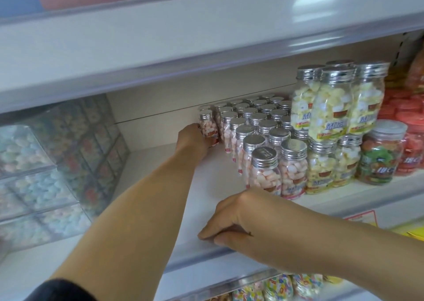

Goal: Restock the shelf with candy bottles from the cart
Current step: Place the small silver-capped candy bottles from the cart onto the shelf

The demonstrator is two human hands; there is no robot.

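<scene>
My left hand (195, 140) is deep in the shelf (213, 181), fingers wrapped round a small candy bottle (207, 129). The bottle stands upright at the back, cap toward 12 o'clock. It lies at 3 o'clock from my palm, just beside the pink bottle rows (252, 126), which run on at its 3 o'clock. I cannot tell whether its base is down yet. My right hand (231, 222) is at 6 o'clock from the rows, fingers curled over the shelf's front lip, carrying no bottle. The left is plainly the nearer hand. I judge the next move is to let go and draw out toward 7 o'clock, away from the neighbours.
</scene>
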